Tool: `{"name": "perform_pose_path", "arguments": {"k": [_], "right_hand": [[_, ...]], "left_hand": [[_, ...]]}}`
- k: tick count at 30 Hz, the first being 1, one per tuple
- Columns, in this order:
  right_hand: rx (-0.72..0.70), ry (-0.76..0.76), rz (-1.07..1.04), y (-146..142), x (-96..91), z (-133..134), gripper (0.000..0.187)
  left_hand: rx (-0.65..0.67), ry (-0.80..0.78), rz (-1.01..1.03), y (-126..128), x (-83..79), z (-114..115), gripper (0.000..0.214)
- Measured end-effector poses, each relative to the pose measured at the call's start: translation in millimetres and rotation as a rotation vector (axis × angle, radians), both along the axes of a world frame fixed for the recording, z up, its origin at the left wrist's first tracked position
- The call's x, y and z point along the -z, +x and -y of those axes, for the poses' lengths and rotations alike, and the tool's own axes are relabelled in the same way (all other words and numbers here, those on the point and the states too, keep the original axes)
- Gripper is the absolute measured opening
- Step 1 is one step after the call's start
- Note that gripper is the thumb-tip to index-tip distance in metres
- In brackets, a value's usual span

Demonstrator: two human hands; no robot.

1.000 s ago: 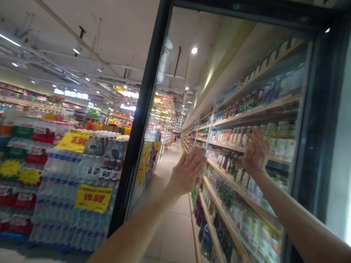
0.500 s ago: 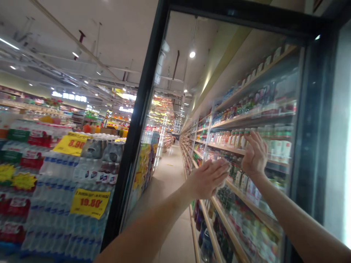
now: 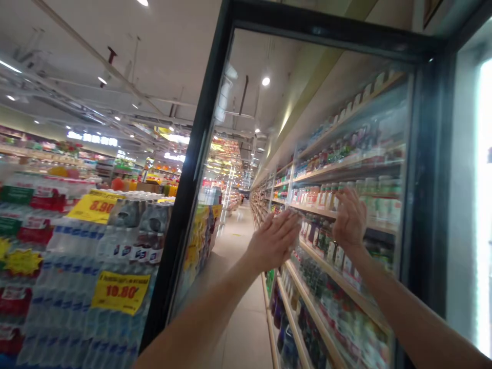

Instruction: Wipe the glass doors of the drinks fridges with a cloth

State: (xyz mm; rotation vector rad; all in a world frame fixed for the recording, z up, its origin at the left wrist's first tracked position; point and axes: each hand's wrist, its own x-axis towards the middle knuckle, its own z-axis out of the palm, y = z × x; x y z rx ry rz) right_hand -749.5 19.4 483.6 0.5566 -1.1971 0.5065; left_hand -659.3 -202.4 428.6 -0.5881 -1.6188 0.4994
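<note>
Evidently | left grip (image 3: 274, 238), fingers pressed together, held pale cloth (image 3: 299, 221) beneath | right grip (image 3: 350, 218) hung loosely spread | glass door (image 3: 326, 32) stood before both

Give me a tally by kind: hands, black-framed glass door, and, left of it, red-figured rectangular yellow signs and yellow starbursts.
Left hand and right hand: 2
Black-framed glass door: 1
Red-figured yellow signs: 2 (upper sign, lower sign)
Yellow starbursts: 2 (whole starburst, cut-off starburst at the picture's edge)
Total: 7
</note>
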Motion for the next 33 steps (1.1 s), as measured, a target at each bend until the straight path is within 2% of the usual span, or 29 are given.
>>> {"name": "perform_pose_path", "arguments": {"k": [2, 5, 7, 8, 9, 12, 14, 16, 19, 21, 22, 24, 27, 29, 30, 33], "right_hand": [[0.000, 0.007, -0.009, 0, -0.1, 1, 0.038], [-0.003, -0.002, 0.002, 1, -0.5, 3, 0.038], [0.002, -0.020, 0.018, 2, -0.7, 4, 0.038], [0.006, -0.025, 0.023, 2, -0.7, 4, 0.038], [0.010, -0.025, 0.028, 2, -0.7, 3, 0.038], [0.013, -0.005, 0.028, 1, -0.5, 1, 0.039], [0.004, 0.011, 0.026, 0, -0.3, -1, 0.039], [0.000, 0.021, 0.026, 1, -0.2, -1, 0.039], [0.000, 0.003, 0.042, 2, -0.2, 1, 0.038], [0.011, -0.011, 0.050, 3, -0.3, 3, 0.038], [0.017, -0.018, 0.053, 3, -0.4, 3, 0.038], [0.020, -0.014, 0.054, 3, -0.6, 3, 0.039], [0.014, 0.008, 0.036, 2, -0.9, 1, 0.039], [0.018, 0.018, 0.014, 2, -1.2, 0, 0.039], [0.023, 0.016, 0.007, 2, -1.3, 0, 0.039], [0.037, 0.001, 0.001, 3, -1.5, 1, 0.038]], "left_hand": [[-0.010, 0.107, -0.027, 4, -12.1, 24, 0.054], [-0.028, 0.567, -0.177, 11, -39.7, 66, 0.056], [-0.038, 0.772, -0.237, 11, -44.8, 71, 0.058], [-0.040, 0.769, -0.227, 10, -41.3, 63, 0.058], [-0.036, 0.695, -0.192, 8, -34.5, 51, 0.058], [-0.003, 0.328, -0.072, -2, -8.6, 5, 0.056], [0.011, 0.192, -0.051, -6, -1.2, -8, 0.055], [0.004, 0.240, -0.075, -4, -7.5, 0, 0.054], [-0.022, 0.486, -0.123, 2, -30.2, 27, 0.056], [-0.035, 0.616, -0.133, 3, -39.0, 31, 0.058], [-0.036, 0.626, -0.124, 2, -38.9, 26, 0.059], [-0.025, 0.525, -0.087, -3, -31.1, 7, 0.059], [0.000, 0.241, -0.023, -8, -18.5, -11, 0.057], [-0.006, 0.190, -0.018, -5, -23.7, 1, 0.056], [-0.016, 0.241, -0.037, -2, -31.2, 14, 0.056], [-0.043, 0.603, -0.154, 9, -58.9, 56, 0.058]]}}
